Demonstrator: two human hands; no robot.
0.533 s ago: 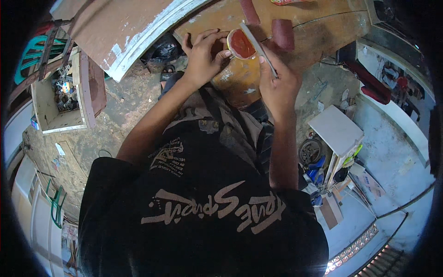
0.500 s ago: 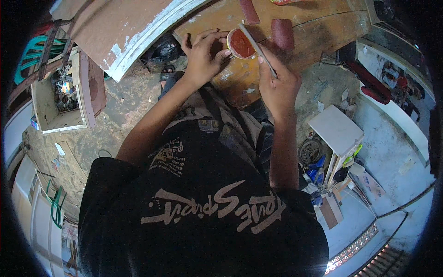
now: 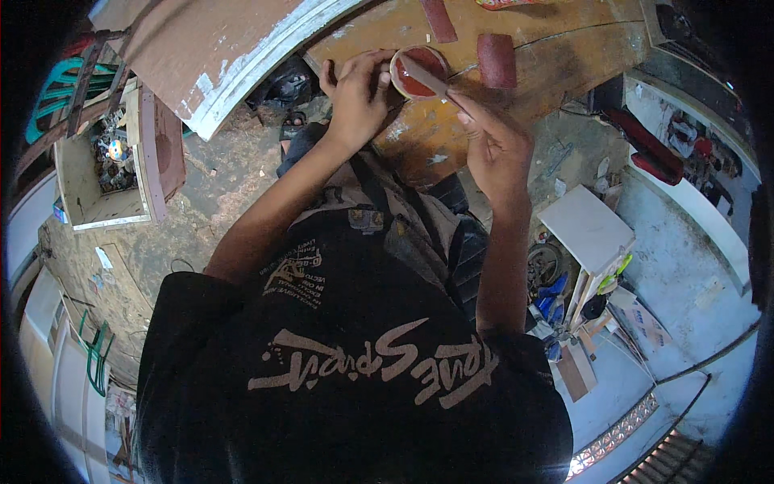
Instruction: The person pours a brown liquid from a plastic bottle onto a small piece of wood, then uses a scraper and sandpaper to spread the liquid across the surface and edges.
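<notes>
A round tub [image 3: 439, 60] of red-brown paste stands over the wooden bench, its pale rim facing up. My left hand [image 3: 359, 97] grips the tub from its left side, with the fingers along the far rim and the thumb at the near side. In my right hand [image 3: 498, 149] is a flat, thin spreader [image 3: 425, 78], pinched at its near end. The spreader slants left across the tub, its far end over or in the paste; which of the two I cannot tell.
Two reddish sandpaper pieces [image 3: 497, 61] lie on the wooden bench [image 3: 556, 60], right of and beyond the tub. A worn board [image 3: 201, 48] rises at the far left. An open wooden box [image 3: 101, 181] sits on the floor at left, and a white panel [image 3: 587, 228] stands at right.
The spreader has swung from upright along the tub's right rim to lying across the paste. The tub has tilted flatter and shifted slightly. My right hand has moved slightly right and nearer.
</notes>
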